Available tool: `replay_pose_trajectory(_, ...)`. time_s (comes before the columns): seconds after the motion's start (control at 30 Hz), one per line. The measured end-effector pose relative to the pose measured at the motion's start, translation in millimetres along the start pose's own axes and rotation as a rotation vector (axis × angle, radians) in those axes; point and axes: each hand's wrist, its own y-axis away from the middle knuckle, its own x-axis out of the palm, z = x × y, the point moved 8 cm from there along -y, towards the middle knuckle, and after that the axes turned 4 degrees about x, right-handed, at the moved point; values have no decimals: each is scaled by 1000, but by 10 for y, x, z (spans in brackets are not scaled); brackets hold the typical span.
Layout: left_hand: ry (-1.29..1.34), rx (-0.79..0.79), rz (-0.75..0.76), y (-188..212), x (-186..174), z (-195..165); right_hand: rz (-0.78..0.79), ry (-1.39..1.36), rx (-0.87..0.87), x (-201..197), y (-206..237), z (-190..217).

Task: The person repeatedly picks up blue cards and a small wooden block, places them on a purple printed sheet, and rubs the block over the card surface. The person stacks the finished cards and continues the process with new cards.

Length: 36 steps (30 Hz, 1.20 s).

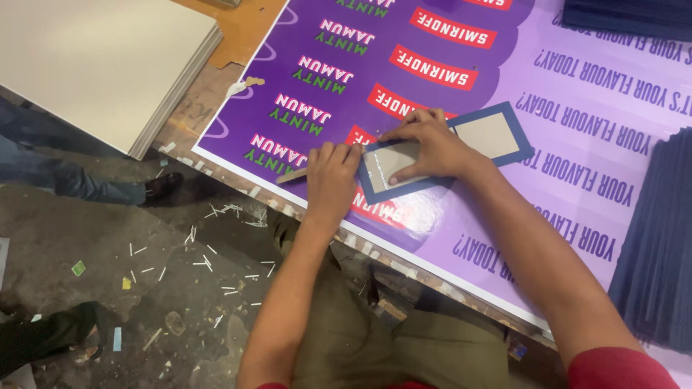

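the work in hand looks like wrapping grey board panels in dark blue paper. the piece [440, 155] lies flat on the table [216, 94], on top of a large glossy purple printed sheet [577, 108]. it has two grey panels side by side with a blue border around them. the far edges seem already turned over; the near left corner appears to be the part being worked, so i judge the job partly done.

the right hand [425, 144] lies spread and flat on the left panel, pressing it down. the left hand [330, 180] is closed around a thin flat tool [292, 175], its tip at the piece's left edge.

the purple sheet carries rows of red banner shapes and white and green lettering on its darker half, and dark lettering on the paler half. a stack of dark blue sheets [659, 245] sits at the right edge, and a stack of pale boards [101, 65] at upper left. paper scraps litter the floor [144, 238].
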Motion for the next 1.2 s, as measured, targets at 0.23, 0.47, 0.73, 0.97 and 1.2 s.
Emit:
replay_pose_trajectory(0.23,-38,-56,52,-26,117,17,-53,33,89,-38,-16,-148)
replay_pose_trajectory(0.47,63,-65,92,-55,170,1,-47,31,179,-27,13,-163)
replay_pose_trajectory(0.73,218,-60,195,373,-154,-535,-62,23,153,-47,17,-115)
replay_pose_trajectory(0.97,241,-53,263,335,-238,-393,-67,28,117,-44,37,-110)
replay_pose_trajectory(1.2,301,-101,306,-40,132,127,-44,27,71,-31,-2,-111)
